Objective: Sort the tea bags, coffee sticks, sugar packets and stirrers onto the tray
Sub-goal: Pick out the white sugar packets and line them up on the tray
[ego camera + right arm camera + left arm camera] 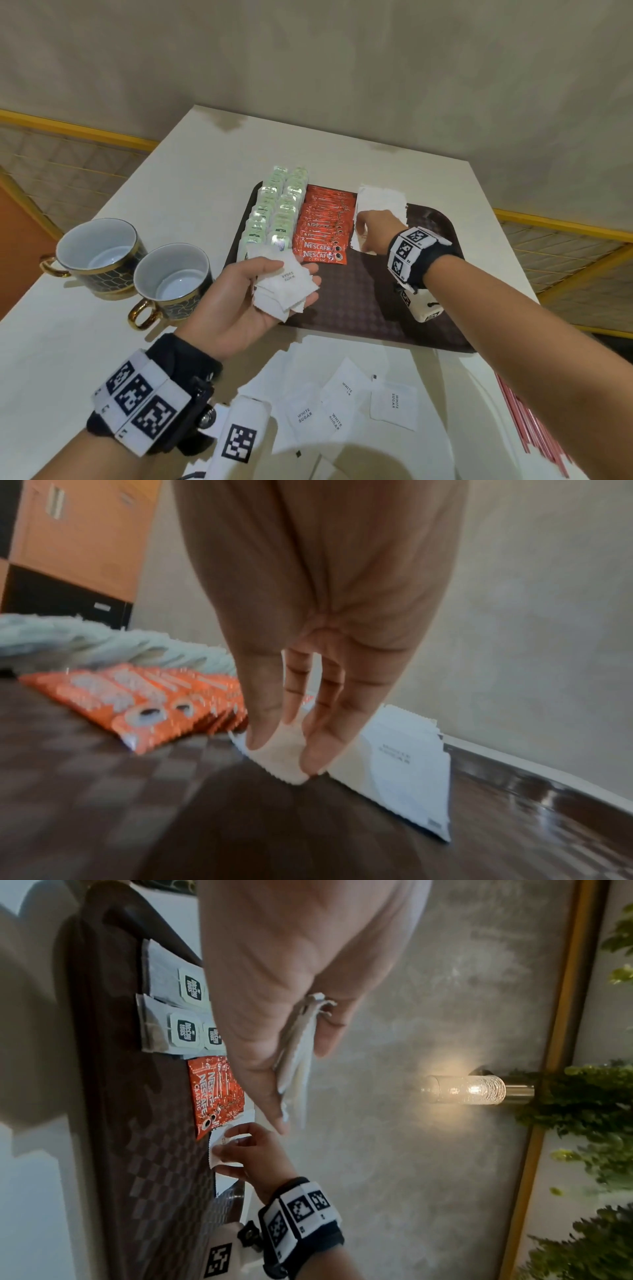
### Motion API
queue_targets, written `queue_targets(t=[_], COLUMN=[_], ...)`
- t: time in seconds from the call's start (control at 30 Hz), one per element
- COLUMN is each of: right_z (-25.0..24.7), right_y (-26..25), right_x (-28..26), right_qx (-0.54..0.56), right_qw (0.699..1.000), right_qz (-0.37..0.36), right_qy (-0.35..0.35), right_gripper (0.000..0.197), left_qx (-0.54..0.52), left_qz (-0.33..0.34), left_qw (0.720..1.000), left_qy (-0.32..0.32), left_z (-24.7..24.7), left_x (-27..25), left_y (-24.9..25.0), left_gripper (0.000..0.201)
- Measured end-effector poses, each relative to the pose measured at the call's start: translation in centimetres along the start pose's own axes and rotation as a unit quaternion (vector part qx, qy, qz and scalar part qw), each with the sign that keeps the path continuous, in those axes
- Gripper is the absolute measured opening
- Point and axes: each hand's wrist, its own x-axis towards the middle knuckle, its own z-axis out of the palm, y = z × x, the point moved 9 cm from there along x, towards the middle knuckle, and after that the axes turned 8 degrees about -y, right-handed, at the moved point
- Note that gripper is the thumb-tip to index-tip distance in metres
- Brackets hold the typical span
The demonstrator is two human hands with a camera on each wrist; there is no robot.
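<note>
A brown tray holds two rows of green-white tea bags, a row of red coffee sticks and a row of white sugar packets to their right. My left hand hovers palm up over the tray's near left corner, thumb clamped on a stack of sugar packets. My right hand pinches one sugar packet between thumb and forefinger, down on the tray at the near end of the sugar row, right beside the coffee sticks.
Several loose sugar packets lie on the white table in front of the tray. Red stirrers lie at the table's near right edge. Two dark gold-rimmed cups stand left of the tray.
</note>
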Motion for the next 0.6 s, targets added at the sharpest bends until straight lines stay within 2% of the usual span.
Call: queue_targets(t=[0.07, 0.17, 0.27, 0.33, 0.47, 0.6], right_z=[-0.6, -2.7, -4.1, -3.7, -1.5, -1.4], right_y=[-0.1, -1.5, -4.2, -5.9, -8.4, -7.0], right_x=[-0.6, -3.1, -7.8, -10.8, -14.0, -14.8], right_qx=[0.056, 0.166, 0.283, 0.371, 0.423, 0.485], right_qw=[0.998, 0.983, 0.945, 0.911, 0.882, 0.855], right_qz=[-0.005, -0.062, -0.137, -0.169, -0.206, -0.18], right_qy=[0.001, 0.051, 0.087, 0.059, -0.008, 0.032], right_gripper=[0.027, 0.022, 0.021, 0.025, 0.023, 0.021], left_qx=[0.009, 0.066, 0.136, 0.161, 0.195, 0.162], left_qz=[-0.001, 0.021, 0.032, 0.042, 0.041, 0.013], left_qw=[1.0, 0.997, 0.99, 0.986, 0.979, 0.985], left_qy=[-0.029, -0.032, -0.022, -0.027, -0.039, -0.059], left_z=[0.5, 0.9, 1.1, 1.3, 1.7, 2.1], left_x=[0.0, -0.1, -0.3, -0.5, -0.8, -1.2], left_y=[0.2, 0.7, 0.9, 0.9, 0.3, -0.4], left_gripper=[0.05, 0.04, 0.028, 0.034, 0.038, 0.028])
